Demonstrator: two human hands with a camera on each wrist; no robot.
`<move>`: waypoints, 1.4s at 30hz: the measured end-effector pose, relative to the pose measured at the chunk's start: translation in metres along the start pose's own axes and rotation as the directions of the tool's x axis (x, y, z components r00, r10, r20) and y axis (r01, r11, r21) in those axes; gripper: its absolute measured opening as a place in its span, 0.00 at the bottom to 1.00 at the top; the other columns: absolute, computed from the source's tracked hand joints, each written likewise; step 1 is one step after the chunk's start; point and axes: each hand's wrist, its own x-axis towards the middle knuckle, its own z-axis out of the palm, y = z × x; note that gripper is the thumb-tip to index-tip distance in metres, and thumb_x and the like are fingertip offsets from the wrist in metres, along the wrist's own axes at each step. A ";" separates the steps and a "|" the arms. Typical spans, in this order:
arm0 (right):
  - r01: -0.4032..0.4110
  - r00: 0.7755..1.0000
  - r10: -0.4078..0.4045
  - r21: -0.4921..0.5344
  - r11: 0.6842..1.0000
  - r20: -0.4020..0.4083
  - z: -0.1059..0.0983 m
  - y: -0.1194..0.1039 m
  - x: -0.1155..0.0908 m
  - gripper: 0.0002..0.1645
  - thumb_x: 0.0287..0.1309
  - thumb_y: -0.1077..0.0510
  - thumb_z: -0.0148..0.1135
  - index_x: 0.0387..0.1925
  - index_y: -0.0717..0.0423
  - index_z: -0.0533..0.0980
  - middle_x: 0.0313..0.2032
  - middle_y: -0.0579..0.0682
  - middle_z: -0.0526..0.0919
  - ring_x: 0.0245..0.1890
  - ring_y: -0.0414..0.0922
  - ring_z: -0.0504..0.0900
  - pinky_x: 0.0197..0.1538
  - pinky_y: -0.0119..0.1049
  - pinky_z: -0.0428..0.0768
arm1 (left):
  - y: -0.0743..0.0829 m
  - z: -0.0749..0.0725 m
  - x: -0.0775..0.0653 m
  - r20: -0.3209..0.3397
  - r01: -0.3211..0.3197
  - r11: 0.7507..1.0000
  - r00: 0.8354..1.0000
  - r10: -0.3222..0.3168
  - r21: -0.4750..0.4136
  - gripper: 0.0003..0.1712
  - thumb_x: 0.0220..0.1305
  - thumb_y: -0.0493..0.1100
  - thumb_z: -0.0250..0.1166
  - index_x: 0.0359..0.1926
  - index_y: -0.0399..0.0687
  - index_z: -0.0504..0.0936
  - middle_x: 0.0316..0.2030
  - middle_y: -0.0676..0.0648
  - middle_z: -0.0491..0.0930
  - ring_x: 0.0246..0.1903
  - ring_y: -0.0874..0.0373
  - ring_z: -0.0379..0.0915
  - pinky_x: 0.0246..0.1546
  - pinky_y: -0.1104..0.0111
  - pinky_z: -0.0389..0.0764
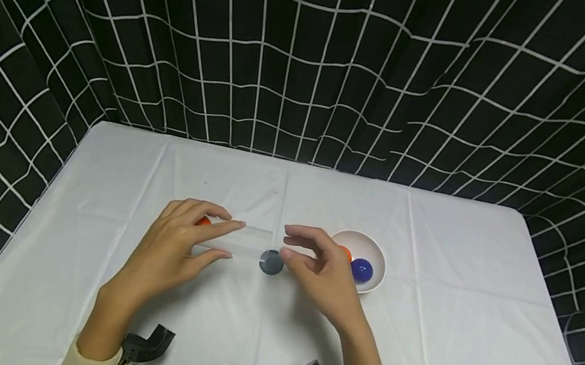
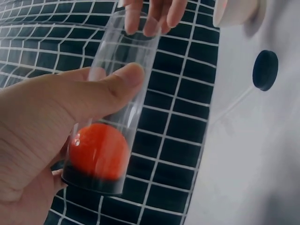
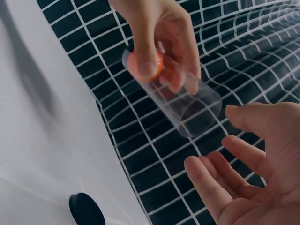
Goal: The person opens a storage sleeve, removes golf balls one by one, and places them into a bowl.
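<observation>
My left hand (image 1: 173, 243) grips a clear tube (image 2: 119, 52) around its side, thumb across the front. An orange ball (image 2: 98, 152) sits inside at the tube's dark closed end, close to the palm. The other end of the tube is uncovered and points toward my right hand (image 1: 326, 273). That hand holds nothing; its fingers are loosely bent beside the tube's mouth, and in the left wrist view its fingertips overlap the rim. A black round cap (image 3: 86, 209) lies on the white tablecloth, below the gap between the hands.
Just beyond the right hand stands a white bowl (image 1: 371, 249) with a blue ball (image 1: 362, 270) and an orange ball (image 1: 344, 253), the latter partly hidden by the hand. A black curtain with a white grid (image 1: 301, 66) rises behind the table (image 1: 476, 306).
</observation>
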 end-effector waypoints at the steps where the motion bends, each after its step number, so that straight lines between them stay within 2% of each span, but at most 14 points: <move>1: -0.001 1.000 0.001 0.015 1.000 0.008 0.002 0.000 0.000 0.24 0.65 0.66 0.71 0.62 0.59 0.79 0.61 0.61 0.84 0.56 0.45 0.89 0.57 0.32 0.87 | 0.001 -0.001 0.000 0.001 -0.002 1.000 1.000 0.002 0.012 0.29 0.58 0.48 0.81 0.62 0.64 0.87 0.55 0.51 0.84 0.55 0.50 0.78 0.64 0.53 0.72; 5: 0.012 1.000 -0.014 0.050 0.999 0.021 0.008 0.001 0.001 0.26 0.64 0.67 0.72 0.63 0.60 0.78 0.62 0.62 0.83 0.60 0.60 0.86 0.57 0.32 0.87 | 0.003 -0.004 0.000 -0.006 -0.006 0.999 1.000 0.006 0.047 0.29 0.57 0.47 0.82 0.62 0.63 0.87 0.55 0.50 0.84 0.56 0.48 0.77 0.64 0.53 0.72; 7: 0.012 1.000 -0.013 0.060 0.998 0.022 0.011 0.001 0.001 0.26 0.64 0.66 0.71 0.63 0.60 0.79 0.61 0.63 0.83 0.61 0.62 0.84 0.55 0.31 0.88 | 0.004 -0.006 0.000 -0.012 -0.007 0.999 1.000 0.008 0.051 0.29 0.57 0.47 0.82 0.61 0.63 0.88 0.55 0.50 0.85 0.56 0.47 0.77 0.64 0.52 0.72; 16: -0.051 0.999 0.050 0.074 0.996 0.016 0.021 0.002 -0.001 0.23 0.66 0.62 0.71 0.62 0.53 0.80 0.57 0.59 0.86 0.54 0.43 0.88 0.54 0.32 0.88 | 0.009 -0.011 0.000 -0.024 -0.018 0.997 1.000 0.020 0.069 0.29 0.56 0.46 0.83 0.60 0.61 0.88 0.54 0.48 0.85 0.56 0.46 0.78 0.65 0.51 0.72; 19: -0.052 0.999 0.051 0.075 0.996 0.011 0.023 0.002 -0.001 0.23 0.66 0.61 0.71 0.62 0.54 0.80 0.58 0.58 0.86 0.56 0.43 0.87 0.54 0.32 0.88 | 0.010 -0.012 0.001 -0.026 -0.023 0.997 0.999 0.025 0.078 0.29 0.55 0.45 0.83 0.59 0.60 0.89 0.53 0.48 0.85 0.56 0.46 0.78 0.65 0.51 0.72; 24: -0.048 0.999 0.048 0.079 0.996 0.006 0.024 0.001 0.000 0.23 0.65 0.63 0.72 0.61 0.56 0.80 0.57 0.59 0.86 0.57 0.51 0.86 0.54 0.31 0.88 | 0.010 -0.013 0.001 -0.030 -0.026 0.996 0.999 0.028 0.081 0.28 0.55 0.44 0.83 0.58 0.61 0.89 0.53 0.49 0.85 0.57 0.45 0.78 0.65 0.51 0.72; 28: -0.049 0.999 0.049 0.081 0.996 0.006 0.025 0.000 0.000 0.24 0.65 0.62 0.72 0.61 0.56 0.80 0.58 0.61 0.85 0.58 0.53 0.85 0.54 0.31 0.88 | 0.010 -0.013 0.000 -0.030 -0.018 0.997 0.999 0.020 0.074 0.29 0.55 0.45 0.83 0.59 0.62 0.89 0.53 0.50 0.85 0.58 0.45 0.78 0.65 0.51 0.72; 37: -0.046 0.999 0.045 0.095 0.994 0.009 0.023 0.000 -0.002 0.24 0.65 0.61 0.72 0.62 0.55 0.80 0.60 0.58 0.85 0.59 0.43 0.85 0.55 0.31 0.87 | 0.011 -0.013 0.000 -0.032 -0.020 0.997 0.999 0.022 0.070 0.29 0.56 0.45 0.82 0.60 0.61 0.88 0.55 0.50 0.85 0.58 0.46 0.79 0.67 0.51 0.71; 42: -0.049 0.999 0.049 0.102 0.994 0.007 0.023 -0.001 -0.002 0.25 0.65 0.61 0.72 0.62 0.54 0.80 0.61 0.57 0.84 0.58 0.42 0.84 0.55 0.30 0.87 | 0.012 -0.014 0.000 -0.027 -0.016 0.997 0.999 0.018 0.070 0.30 0.55 0.45 0.83 0.61 0.61 0.88 0.55 0.50 0.85 0.59 0.45 0.79 0.66 0.51 0.71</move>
